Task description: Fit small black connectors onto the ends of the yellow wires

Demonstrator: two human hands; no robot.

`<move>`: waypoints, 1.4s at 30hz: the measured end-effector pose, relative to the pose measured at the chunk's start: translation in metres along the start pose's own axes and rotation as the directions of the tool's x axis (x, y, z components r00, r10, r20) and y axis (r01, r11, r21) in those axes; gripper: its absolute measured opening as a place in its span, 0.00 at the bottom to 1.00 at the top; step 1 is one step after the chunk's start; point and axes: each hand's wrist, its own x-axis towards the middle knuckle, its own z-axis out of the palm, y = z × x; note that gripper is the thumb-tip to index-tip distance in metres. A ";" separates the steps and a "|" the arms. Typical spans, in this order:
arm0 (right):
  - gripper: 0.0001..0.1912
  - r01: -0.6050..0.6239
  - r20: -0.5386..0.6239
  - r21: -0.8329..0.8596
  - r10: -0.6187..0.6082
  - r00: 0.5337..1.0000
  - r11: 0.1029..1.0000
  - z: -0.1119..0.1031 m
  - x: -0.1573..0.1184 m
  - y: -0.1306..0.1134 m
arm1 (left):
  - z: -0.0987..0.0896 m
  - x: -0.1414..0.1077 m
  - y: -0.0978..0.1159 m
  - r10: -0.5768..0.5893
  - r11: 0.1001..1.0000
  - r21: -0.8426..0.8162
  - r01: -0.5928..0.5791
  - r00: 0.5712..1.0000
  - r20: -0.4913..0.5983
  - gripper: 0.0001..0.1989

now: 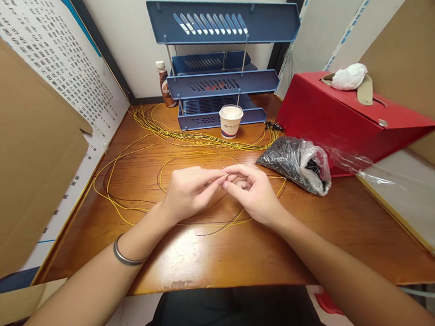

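My left hand (191, 189) and my right hand (252, 190) meet fingertip to fingertip above the middle of the wooden table. Both are closed in a pinch around a thin wire, whose pinched part is mostly hidden by the fingers. Loose yellow and dark wire (229, 223) loops on the tabletop under and around my hands. More loops of yellow wire (110, 195) spread out to the left. Just right of my right hand lies a clear plastic bag (295, 165) full of small black pieces, its mouth open toward the right.
Behind my hands, a long bundle of yellow and black wires (189, 137) crosses the table (195, 264), with black connectors (273, 126) at its right end. A paper cup (231, 122), brown bottle (165, 87) and blue tray rack (223, 26) stand at the back. A red box (334, 125) sits right.
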 end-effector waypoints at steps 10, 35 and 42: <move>0.10 -0.167 -0.349 -0.747 -0.166 0.922 0.644 -0.105 0.029 0.000 | 0.000 0.002 0.000 -0.005 0.999 0.038 0.006 0.999 -0.040 0.04; 0.15 -0.338 -0.364 -0.824 0.034 0.931 0.455 -0.111 0.033 0.017 | 0.000 0.001 -0.001 0.004 1.000 0.020 -0.004 1.000 -0.004 0.03; 0.17 -0.376 -0.384 -0.807 0.078 0.920 0.456 -0.111 0.034 0.015 | 0.001 0.001 -0.001 0.005 1.000 0.019 -0.005 1.000 -0.003 0.03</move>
